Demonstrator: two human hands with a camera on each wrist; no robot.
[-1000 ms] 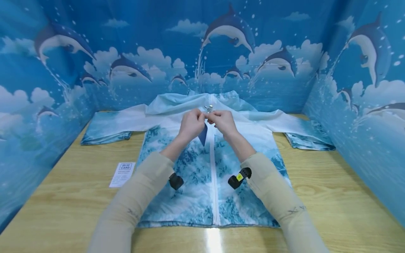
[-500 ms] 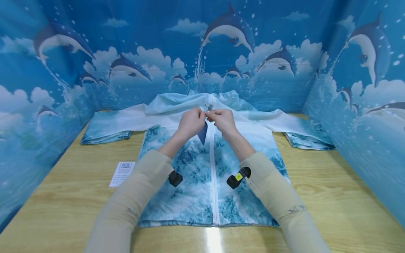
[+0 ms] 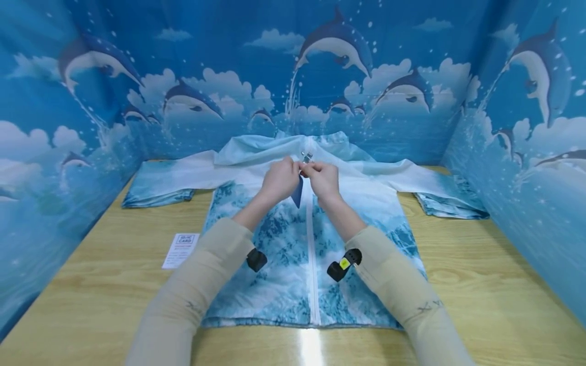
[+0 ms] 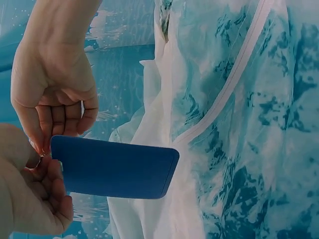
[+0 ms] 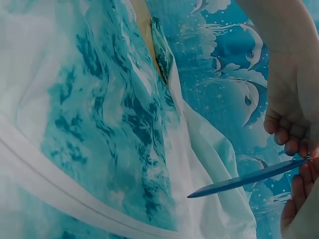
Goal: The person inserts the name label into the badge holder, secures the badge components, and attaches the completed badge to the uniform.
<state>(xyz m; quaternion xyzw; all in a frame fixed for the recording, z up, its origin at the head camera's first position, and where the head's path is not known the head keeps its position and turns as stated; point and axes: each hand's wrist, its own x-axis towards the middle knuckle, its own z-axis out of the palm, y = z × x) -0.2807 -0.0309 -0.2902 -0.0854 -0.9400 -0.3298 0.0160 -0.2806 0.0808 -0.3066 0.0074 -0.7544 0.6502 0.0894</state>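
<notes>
- Your left hand [image 3: 280,179]: fingers curled in, narrow pinch at the upper end of the blue card [image 3: 297,196]. Fingertips partly hidden.
- Your right hand [image 3: 324,180]: thumb and fingers pinching the small metal clip [image 3: 307,157], which sticks up past the fingertips in the head view.
- Your two hands meet fingertip to fingertip at the card's end. Which finger bears on which part: can't tell.
- Blue card sits below your fingers, over the upper chest of the jacket [image 3: 261,274], just left of its white front strip [image 3: 311,254]. Left wrist view gives you its broad face, right wrist view nearly its edge. Whether its free end touches fabric: can't tell.
- Jacket lies front up on the wood-grain table [image 3: 480,284], sleeves spread to both sides, ends folded.
- White printed card [image 3: 180,251] flat on the table, left of the jacket, beside your left forearm.
- Black wrist cameras [image 3: 339,269] at both your beige cuffs.
- Dolphin-print curtain [image 3: 284,56] behind and on both sides.
</notes>
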